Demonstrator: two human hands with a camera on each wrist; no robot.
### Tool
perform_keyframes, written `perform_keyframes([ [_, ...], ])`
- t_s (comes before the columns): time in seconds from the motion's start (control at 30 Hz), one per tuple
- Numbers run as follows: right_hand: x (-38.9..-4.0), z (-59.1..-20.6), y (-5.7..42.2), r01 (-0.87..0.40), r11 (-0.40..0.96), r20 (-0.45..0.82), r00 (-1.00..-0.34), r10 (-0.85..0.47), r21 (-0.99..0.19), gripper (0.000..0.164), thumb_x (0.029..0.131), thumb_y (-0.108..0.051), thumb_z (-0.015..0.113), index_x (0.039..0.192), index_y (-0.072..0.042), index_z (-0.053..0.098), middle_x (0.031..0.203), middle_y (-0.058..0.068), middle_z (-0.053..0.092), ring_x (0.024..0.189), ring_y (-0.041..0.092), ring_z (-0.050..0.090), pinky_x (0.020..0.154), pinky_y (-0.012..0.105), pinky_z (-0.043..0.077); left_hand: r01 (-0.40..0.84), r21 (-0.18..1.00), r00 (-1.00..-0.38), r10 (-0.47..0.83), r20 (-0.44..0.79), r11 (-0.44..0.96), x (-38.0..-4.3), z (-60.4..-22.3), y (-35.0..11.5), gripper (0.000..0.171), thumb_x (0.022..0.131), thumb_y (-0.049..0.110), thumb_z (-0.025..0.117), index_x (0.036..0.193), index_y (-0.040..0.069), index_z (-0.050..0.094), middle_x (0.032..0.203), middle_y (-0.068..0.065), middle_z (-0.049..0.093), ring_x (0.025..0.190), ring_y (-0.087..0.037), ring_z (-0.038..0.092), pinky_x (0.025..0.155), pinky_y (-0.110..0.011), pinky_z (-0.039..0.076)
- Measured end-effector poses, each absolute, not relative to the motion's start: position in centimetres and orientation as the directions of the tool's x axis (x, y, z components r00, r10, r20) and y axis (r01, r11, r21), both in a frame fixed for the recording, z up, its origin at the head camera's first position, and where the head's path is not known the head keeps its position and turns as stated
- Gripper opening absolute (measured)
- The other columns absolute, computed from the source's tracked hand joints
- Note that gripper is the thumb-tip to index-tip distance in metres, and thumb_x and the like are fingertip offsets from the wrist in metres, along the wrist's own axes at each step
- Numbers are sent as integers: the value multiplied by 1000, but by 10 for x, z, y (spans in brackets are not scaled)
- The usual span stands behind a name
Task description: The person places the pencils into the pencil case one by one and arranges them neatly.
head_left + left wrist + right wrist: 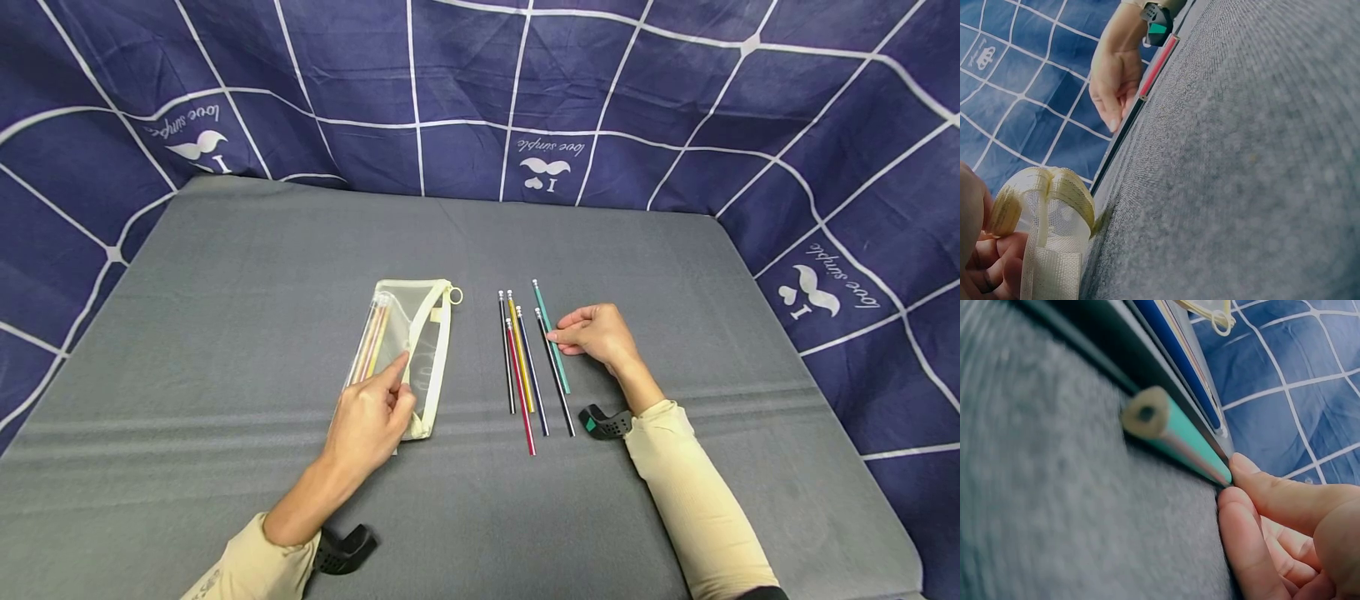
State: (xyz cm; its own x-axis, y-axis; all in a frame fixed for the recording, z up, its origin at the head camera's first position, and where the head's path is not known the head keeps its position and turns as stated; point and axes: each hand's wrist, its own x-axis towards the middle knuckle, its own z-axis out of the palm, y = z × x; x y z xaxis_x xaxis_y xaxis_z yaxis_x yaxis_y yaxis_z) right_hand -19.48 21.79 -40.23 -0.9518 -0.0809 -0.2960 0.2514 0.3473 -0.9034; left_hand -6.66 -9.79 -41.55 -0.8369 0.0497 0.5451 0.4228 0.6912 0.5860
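A see-through mesh pencil pouch (440, 367) with cream zipper trim lies left of centre, with a few pencils (372, 337) inside it. My left hand (372, 417) grips its near part, index finger stretched over the mesh. In the left wrist view, curled fingers hold beside the bulging zipper edge (1072, 187). My right hand (596, 335) pinches a green pencil (541, 302) between thumb and index finger. That pencil's flat, unsharpened end (1147, 412) faces the right wrist camera. Beside it lie a black pencil (560, 387), a navy pencil (535, 383) and a red pencil (526, 408).
Farther left in the loose group are a yellow pencil (519, 354) and another black pencil (506, 358). The grey cloth surface (262, 275) lies under everything. Blue cloth with white grid lines (465, 92) hangs behind and at the sides.
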Motion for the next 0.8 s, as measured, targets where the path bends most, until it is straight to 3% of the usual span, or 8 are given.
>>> perform_keyframes([
  [0.3, -195, -399, 225, 264, 404, -336, -934, -118, -876, 32, 79, 3, 78, 101, 18, 62, 70, 7, 69, 58, 8, 66, 58, 24, 55, 432, 581, -831, 54, 554, 690, -67, -416, -98, 41, 78, -2, 59, 117, -11, 67, 61, 3, 57, 53, -3, 48, 46, -27, 42],
  [0.8, -191, -390, 224, 251, 521, -363, -924, -123, -816, 20, 77, 4, 76, 89, 12, 63, 63, 4, 65, 52, 8, 62, 54, 24, 55, 437, 580, -829, 58, 556, 688, -66, -416, -98, 42, 78, -3, 59, 118, -11, 66, 62, 2, 59, 52, -2, 49, 46, -26, 43],
])
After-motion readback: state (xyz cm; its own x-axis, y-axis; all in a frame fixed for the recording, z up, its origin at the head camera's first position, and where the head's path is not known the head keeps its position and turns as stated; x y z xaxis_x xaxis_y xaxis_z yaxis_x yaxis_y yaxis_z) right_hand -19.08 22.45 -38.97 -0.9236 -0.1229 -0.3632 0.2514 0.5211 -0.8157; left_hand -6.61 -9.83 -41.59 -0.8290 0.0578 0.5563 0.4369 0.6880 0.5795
